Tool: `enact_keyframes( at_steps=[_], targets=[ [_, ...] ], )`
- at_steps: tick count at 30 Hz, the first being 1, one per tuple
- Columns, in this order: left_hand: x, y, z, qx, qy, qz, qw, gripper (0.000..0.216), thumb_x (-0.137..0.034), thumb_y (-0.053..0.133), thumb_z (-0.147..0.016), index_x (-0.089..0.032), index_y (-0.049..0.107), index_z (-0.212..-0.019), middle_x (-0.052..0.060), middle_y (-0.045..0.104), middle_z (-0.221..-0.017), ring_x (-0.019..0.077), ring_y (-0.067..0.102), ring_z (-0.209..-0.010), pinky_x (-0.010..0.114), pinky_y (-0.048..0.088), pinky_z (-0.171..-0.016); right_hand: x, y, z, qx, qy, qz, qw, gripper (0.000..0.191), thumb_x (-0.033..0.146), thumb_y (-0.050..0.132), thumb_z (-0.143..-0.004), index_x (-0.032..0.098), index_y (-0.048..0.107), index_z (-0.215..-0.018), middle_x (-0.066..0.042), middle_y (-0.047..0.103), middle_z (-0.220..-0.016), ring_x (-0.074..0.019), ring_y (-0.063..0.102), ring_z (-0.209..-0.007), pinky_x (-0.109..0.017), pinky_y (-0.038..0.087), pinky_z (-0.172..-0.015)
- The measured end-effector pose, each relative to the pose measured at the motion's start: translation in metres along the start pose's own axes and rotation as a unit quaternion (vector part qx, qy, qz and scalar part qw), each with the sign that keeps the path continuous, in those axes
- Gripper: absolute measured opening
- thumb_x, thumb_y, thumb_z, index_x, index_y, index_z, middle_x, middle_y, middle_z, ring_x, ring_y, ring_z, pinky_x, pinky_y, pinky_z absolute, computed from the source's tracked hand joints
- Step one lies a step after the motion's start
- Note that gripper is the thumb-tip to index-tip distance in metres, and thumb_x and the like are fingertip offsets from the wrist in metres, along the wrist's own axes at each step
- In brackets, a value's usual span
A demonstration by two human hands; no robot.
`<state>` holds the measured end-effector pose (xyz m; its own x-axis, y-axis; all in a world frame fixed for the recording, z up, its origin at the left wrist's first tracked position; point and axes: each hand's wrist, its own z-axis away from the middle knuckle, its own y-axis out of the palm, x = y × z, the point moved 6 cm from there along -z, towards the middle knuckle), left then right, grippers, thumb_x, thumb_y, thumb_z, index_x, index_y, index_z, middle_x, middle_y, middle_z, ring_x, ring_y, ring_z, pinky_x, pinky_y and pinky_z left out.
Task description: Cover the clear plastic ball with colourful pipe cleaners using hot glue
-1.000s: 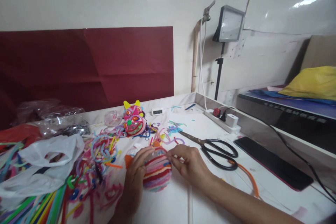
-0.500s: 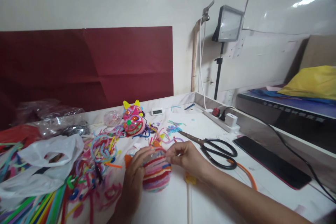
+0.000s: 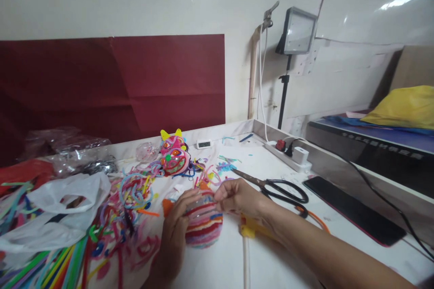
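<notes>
A round ball [image 3: 204,228] covered in rows of red, pink, orange and blue pipe cleaner stands on the white table, with orange pointed pieces at its top and left. Part of its upper surface looks clear and uncovered. My left hand [image 3: 178,223] wraps round its left side and holds it. At its upper right edge, my right hand [image 3: 233,196] is closed in a pinch; what lies between the fingertips is too small to make out. Under my right forearm lies a yellow tool [image 3: 248,228], partly hidden, with a pale stick in line with it.
Black-handled scissors [image 3: 271,187], a phone [image 3: 354,210] and a power strip [image 3: 288,156] lie to the right. Left are heaped pipe cleaners [image 3: 134,194] and a white plastic bag [image 3: 69,198]. Two decorated balls [image 3: 174,160] and a small digital display [image 3: 204,144] stand behind.
The whole view has shifted slightly. My left hand keeps its hold on the ball, and my right hand stays pinched at its upper right edge, with the wrist a little higher.
</notes>
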<state>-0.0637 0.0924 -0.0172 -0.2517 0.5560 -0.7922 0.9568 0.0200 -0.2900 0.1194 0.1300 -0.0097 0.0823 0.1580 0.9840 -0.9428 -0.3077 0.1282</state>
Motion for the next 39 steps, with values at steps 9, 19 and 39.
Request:
enact_keyframes(
  at_steps=[9,19,39],
  targets=[
    [-0.007,0.002,-0.006,-0.049,0.010,-0.070,0.996,0.021,-0.031,0.054,-0.093,-0.024,0.071,-0.103,0.006,0.072,-0.115,0.0220,0.063,-0.117,0.036,0.051,-0.102,0.000,0.002,-0.002,0.009,0.006,-0.003,1.000,0.019,0.010,0.078,-0.046,0.017,0.065,-0.058,0.007,0.064,-0.046,-0.0050,0.046,-0.038,-0.017,0.029,-0.039],
    [-0.012,-0.001,-0.004,-0.025,0.044,-0.142,0.989,0.027,-0.027,0.050,-0.096,-0.026,0.067,-0.117,0.006,0.069,-0.125,0.0224,0.059,-0.126,0.039,0.047,-0.109,-0.001,0.003,0.000,0.010,0.005,-0.014,1.000,0.024,0.011,0.078,-0.047,0.017,0.062,-0.063,0.008,0.062,-0.046,-0.0045,0.045,-0.038,-0.018,0.031,-0.039],
    [-0.006,0.010,0.000,0.097,0.066,-0.218,0.969,0.094,-0.015,0.089,-0.043,-0.035,0.058,-0.130,0.008,0.046,-0.137,0.0391,0.054,-0.127,0.055,0.051,-0.105,0.001,0.005,0.001,0.016,-0.002,-0.015,1.000,0.040,0.022,0.088,-0.042,0.020,0.055,-0.065,0.010,0.058,-0.041,-0.0050,0.042,-0.034,-0.019,0.028,-0.038]
  ],
)
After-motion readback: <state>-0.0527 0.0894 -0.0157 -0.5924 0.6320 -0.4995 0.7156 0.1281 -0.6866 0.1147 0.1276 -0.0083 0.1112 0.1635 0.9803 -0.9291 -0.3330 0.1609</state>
